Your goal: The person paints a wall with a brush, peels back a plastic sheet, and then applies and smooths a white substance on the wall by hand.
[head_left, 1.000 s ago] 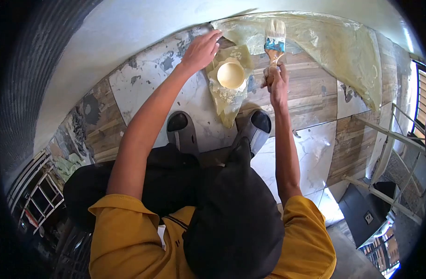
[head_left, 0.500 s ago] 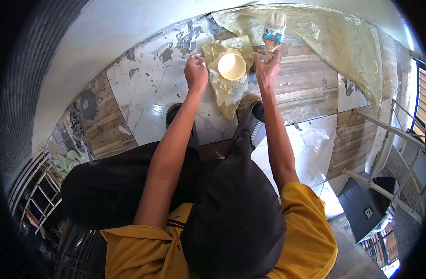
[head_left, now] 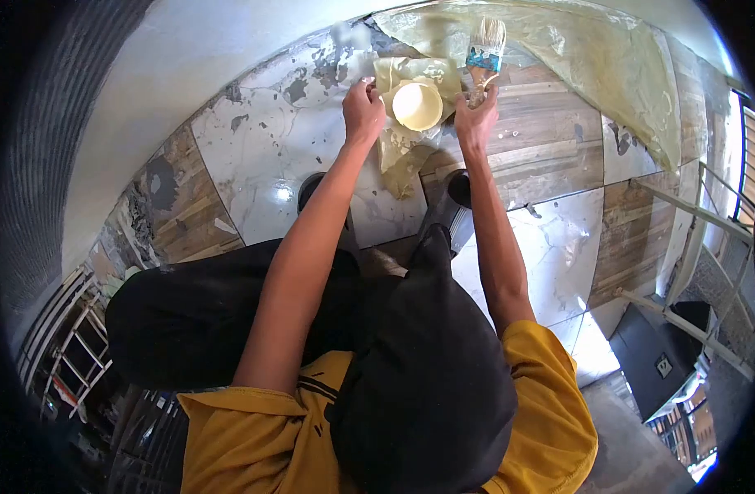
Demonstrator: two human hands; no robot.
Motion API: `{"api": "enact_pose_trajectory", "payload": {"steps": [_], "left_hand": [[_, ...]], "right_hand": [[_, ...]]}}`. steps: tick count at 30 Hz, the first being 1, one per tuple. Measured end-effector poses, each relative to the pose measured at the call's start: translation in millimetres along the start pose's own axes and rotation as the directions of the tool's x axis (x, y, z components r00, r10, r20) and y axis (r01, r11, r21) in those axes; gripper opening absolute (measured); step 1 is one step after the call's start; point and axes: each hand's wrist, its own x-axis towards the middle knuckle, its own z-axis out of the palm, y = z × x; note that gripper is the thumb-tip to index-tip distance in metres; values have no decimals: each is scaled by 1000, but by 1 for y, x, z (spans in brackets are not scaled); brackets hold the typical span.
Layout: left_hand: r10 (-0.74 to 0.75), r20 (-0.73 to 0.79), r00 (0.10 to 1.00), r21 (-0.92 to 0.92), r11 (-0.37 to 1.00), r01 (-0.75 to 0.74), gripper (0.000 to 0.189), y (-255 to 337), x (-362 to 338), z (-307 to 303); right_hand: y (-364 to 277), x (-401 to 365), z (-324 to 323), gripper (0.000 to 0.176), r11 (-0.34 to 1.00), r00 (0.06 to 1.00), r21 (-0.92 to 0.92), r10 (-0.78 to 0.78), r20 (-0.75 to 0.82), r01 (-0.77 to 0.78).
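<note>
The left hand (head_left: 364, 114), just left of the round, pale tub (head_left: 433, 109), has its fingers curled in; whether they pinch the small sheet (head_left: 406, 156) under the tub, I cannot tell. Glare washes out the tub's inside. The right hand (head_left: 476, 123), right of the tub, is closed around the brush (head_left: 484, 56), covering much of its handle; the pale bristles point away from the person, beyond the tub and to its right. Blue, flaking paint marks the brush's band. The small sheet is yellowish, translucent and smeared; a larger, creased sheet (head_left: 591, 74) spreads behind and right of the tub. Below lies a floor (head_left: 270, 136) of marble-look and wood-look tiles, splotched grey. A pale wall (head_left: 254, 33) curves behind the tub.
</note>
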Motion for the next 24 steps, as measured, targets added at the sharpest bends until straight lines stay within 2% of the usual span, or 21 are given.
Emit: {"api": "enact_pose_trajectory", "payload": {"steps": [3, 5, 7, 10, 12, 15, 20, 24], "left_hand": [[84, 45, 995, 69, 994, -87, 29, 4, 5, 6], [149, 99, 984, 205, 965, -166, 29, 10, 7, 7], [140, 138, 980, 172, 972, -163, 27, 18, 6, 10], [150, 189, 970, 122, 977, -175, 25, 26, 2, 15], [172, 209, 963, 101, 975, -197, 24, 28, 1, 20], [241, 234, 942, 66, 963, -263, 23, 33, 0, 30], [357, 354, 864, 146, 892, -428, 25, 42, 0, 47], [326, 336, 883, 161, 904, -395, 25, 46, -4, 53]], "right_hand": [[0, -4, -13, 52, 997, 998, 64, 51, -43, -48], [12, -1, -18, 52, 995, 997, 80, 68, -45, -64], [22, 0, -26, 52, 992, 995, 97, 84, -51, -78], [35, -3, -38, 52, 1000, 988, -13, 18, -151, -20], [47, -4, -49, 53, 989, 984, 87, 127, -125, -116], [66, -6, -66, 54, 985, 980, 120, 138, -146, -121], [71, -15, -87, 56, 974, 958, 129, 208, -199, -185], [90, -19, -82, 58, 976, 954, 148, 188, -235, -156]]}}
